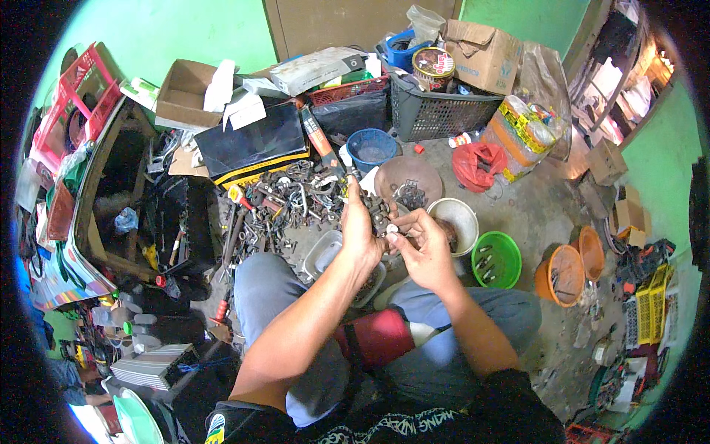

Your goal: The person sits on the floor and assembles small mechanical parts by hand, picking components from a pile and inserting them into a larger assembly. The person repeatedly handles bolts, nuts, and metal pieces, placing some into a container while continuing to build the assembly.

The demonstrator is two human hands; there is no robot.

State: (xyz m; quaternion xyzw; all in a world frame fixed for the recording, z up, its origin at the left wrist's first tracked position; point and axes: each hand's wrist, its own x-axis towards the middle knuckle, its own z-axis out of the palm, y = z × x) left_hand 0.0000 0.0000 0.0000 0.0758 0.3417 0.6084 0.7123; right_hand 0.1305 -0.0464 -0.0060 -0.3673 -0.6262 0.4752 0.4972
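Both of my hands meet in front of me, above my crossed legs. My left hand [358, 231] is curled with its thumb side up, and a handful of small dark metal parts [378, 210] shows in its palm. The fingers of my right hand [426, 248] pinch a small pale round piece [392, 230] close beside the left palm; its exact kind is too small to tell. Behind the left hand spreads a heap of mixed metal hardware [285, 194]. A clear plastic tub [323, 255] sits below my hands, partly hidden by my left forearm.
Around the hands stand a white bowl [466, 214], a green basin [515, 259], a blue basin [370, 138] and a brown round lid or tray [433, 172]. Orange buckets [543, 277] are at the right. A grey crate [444, 118] and cardboard boxes [174, 103] line the wall.
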